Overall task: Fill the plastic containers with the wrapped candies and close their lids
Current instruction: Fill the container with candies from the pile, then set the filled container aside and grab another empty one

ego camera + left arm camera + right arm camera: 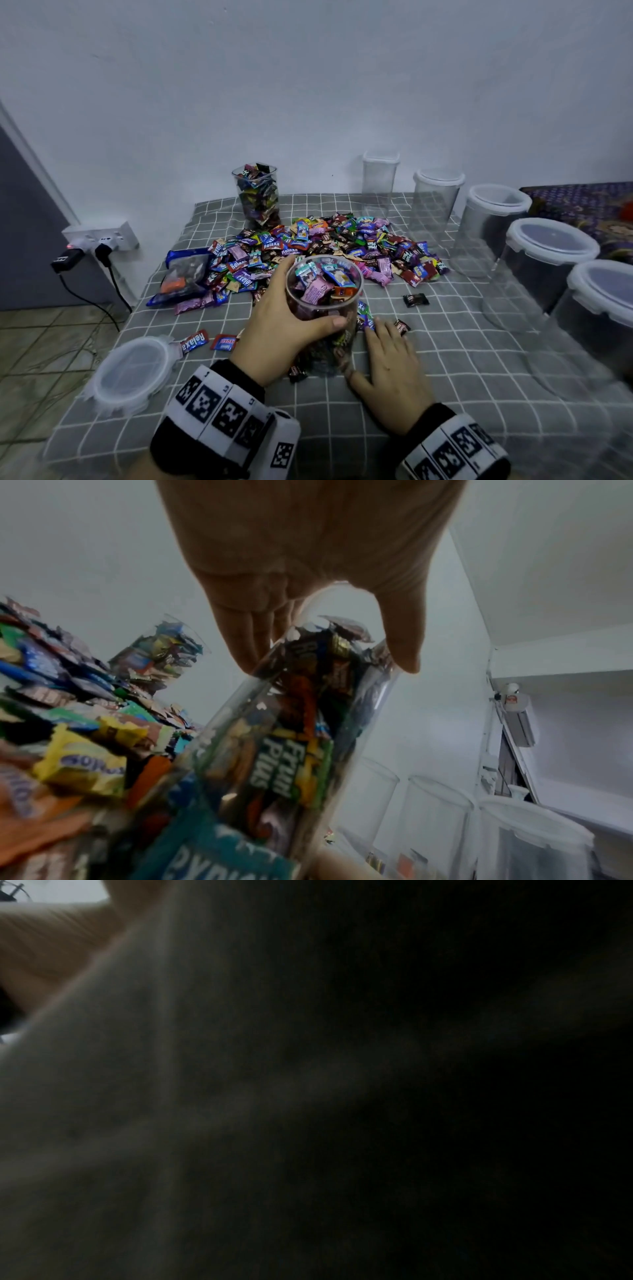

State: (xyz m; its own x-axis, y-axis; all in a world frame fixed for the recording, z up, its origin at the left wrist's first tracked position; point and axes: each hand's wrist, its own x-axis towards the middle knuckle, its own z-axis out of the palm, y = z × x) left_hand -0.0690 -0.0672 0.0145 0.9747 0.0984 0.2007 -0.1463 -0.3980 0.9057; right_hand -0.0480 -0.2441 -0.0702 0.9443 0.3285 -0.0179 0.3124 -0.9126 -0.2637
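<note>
A person's left hand (277, 329) wraps its fingers (246, 642) and thumb around a clear round jar (323, 308) near its rim. The jar stands on a checked cloth, nearly full of wrapped candies (325, 246). The right hand (390, 366) lies flat beside it, fingers spread over loose candies. The smooth, thin plastic looks slippery and probably flexes; gripping mid-wall seems safest. The loose lid (132, 371) lies well left.

A home room: checked bedsheet (445, 359); tiled floor (41, 342); wall socket (102, 236).
</note>
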